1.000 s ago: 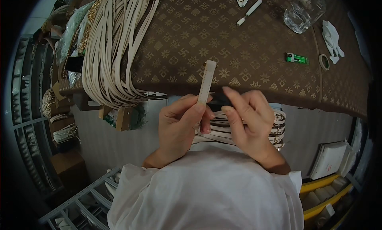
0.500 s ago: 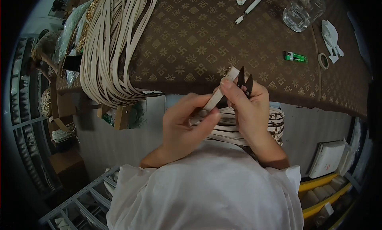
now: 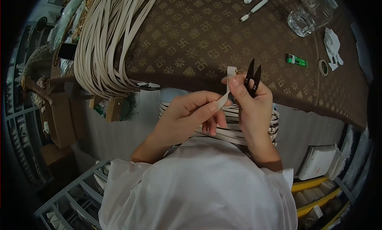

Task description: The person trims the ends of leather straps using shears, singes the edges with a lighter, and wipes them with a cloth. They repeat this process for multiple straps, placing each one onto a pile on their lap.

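Between my two hands runs a narrow cream strap [image 3: 224, 99], with its looped upper end standing up near the table edge. My left hand [image 3: 187, 113] pinches the lower part between thumb and forefinger, its other fingers curled loosely below. Thumb and fingers of my right hand [image 3: 254, 108] grip the strap near the loop, beside a small gold metal fitting [image 3: 238, 70]. Black thread snips [image 3: 250, 79] are also tucked in my right hand, blades apart and pointing up. Below my hands, a bundle of similar straps [image 3: 223, 136] lies across my lap, partly hidden by my wrists.
A thick hank of cream straps [image 3: 99, 50] hangs over the left table edge. On the patterned brown tablecloth [image 3: 179, 39] lie a white-handled tool [image 3: 254, 9], a green lighter [image 3: 297, 60], a tape roll [image 3: 323, 67], crumpled tissue [image 3: 332, 48] and a clear jar [image 3: 308, 18].
My left hand has shifted its hold on the strap, which now bends and twists between my hands. The right hand has turned slightly, tilting the snips. The view has shifted a little.
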`<state>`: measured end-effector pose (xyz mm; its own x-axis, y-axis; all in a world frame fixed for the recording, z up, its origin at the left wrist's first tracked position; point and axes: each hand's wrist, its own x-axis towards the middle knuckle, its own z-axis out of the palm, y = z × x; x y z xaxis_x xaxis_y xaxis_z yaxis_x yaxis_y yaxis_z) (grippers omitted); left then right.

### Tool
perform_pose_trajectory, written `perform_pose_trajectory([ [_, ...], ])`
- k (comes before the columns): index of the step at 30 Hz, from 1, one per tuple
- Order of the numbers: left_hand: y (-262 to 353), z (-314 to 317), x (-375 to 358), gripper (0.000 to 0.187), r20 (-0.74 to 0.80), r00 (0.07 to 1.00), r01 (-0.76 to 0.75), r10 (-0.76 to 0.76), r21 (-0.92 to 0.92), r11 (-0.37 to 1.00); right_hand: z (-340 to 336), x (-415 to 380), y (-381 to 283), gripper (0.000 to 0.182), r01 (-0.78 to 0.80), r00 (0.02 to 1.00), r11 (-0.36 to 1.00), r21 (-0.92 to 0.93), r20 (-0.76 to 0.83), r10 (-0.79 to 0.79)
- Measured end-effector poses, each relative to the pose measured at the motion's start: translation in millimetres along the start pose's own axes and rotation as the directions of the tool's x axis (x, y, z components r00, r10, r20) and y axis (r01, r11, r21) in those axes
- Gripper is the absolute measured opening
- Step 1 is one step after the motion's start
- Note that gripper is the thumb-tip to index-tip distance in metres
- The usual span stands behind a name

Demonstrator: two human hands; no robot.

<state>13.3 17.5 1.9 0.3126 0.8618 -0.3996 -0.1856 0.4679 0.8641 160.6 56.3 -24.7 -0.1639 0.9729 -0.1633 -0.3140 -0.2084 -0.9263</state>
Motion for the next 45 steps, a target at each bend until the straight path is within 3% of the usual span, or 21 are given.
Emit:
perform_pose_trajectory([
  [2,-1,0,0,0.024,0.010,1.000,-0.021,0.021,-0.003,1.000,-1,0,1,0.019,0.037,0.999,0.997,-0.066,0.004,-0.037],
  [4,0,-2,0,0.024,0.018,1.000,-0.017,0.017,-0.032,0.999,0,2,4,0.019,0.183,0.982,0.952,-0.246,0.008,-0.186],
  [8,2,-2,1,0.023,0.032,0.999,-0.006,0.009,-0.095,0.995,4,-6,-6,0.019,0.130,0.990,0.922,-0.364,0.002,-0.139],
  [10,1,0,1,0.023,0.024,1.000,-0.002,0.004,-0.099,0.995,5,-7,-11,0.016,-0.087,0.996,0.989,-0.115,0.026,0.091],
  [12,-1,0,3,0.023,0.020,1.000,0.004,-0.002,-0.103,0.995,-2,-4,-1,0.017,-0.029,0.998,0.991,-0.131,0.053,0.036],
  [14,-4,-5,6,0.022,0.037,0.999,-0.017,0.013,0.123,0.992,-6,-2,6,0.017,0.030,0.996,0.989,-0.146,0.090,-0.017],
  [17,-2,-6,5,0.023,0.034,0.999,0.010,-0.013,0.073,0.997,-5,-4,6,0.018,0.085,0.986,0.983,-0.164,0.154,-0.059],
  [19,-1,-1,3,0.022,0.035,0.999,0.000,-0.001,0.003,1.000,1,-6,-1,0.018,-0.096,0.992,0.984,0.148,0.093,0.083],
  [22,0,0,0,0.024,0.055,0.998,-0.024,0.029,-0.085,0.996,-1,-7,-6,0.016,-0.146,0.988,0.963,0.225,0.088,0.129],
  [29,-3,-4,-3,0.031,0.160,0.981,-0.086,0.107,-0.132,0.987,-1,-6,-3,0.017,-0.160,0.987,0.954,0.255,0.074,0.145],
  [35,-3,-3,-5,0.029,0.124,0.991,-0.027,0.044,-0.137,0.990,-8,-8,-5,0.018,-0.202,0.974,0.936,0.288,0.158,0.161],
  [37,-3,-4,-6,0.027,0.102,0.994,-0.009,0.027,-0.174,0.985,-8,-9,-6,0.023,-0.079,0.994,0.992,-0.104,0.066,0.086],
  [38,-3,-4,-6,0.026,0.082,0.997,0.009,0.009,-0.208,0.978,-9,-10,-8,0.023,-0.078,0.994,0.992,-0.104,0.069,0.085],
  [40,-2,-4,-7,0.025,0.047,0.999,0.000,0.010,-0.207,0.978,-12,-12,-13,0.028,0.069,0.998,0.955,-0.289,0.005,-0.070],
  [45,-1,-3,-7,0.025,-0.024,1.000,-0.023,0.018,-0.199,0.980,-18,-18,-12,0.030,0.190,0.978,0.910,-0.367,-0.012,-0.209],
])
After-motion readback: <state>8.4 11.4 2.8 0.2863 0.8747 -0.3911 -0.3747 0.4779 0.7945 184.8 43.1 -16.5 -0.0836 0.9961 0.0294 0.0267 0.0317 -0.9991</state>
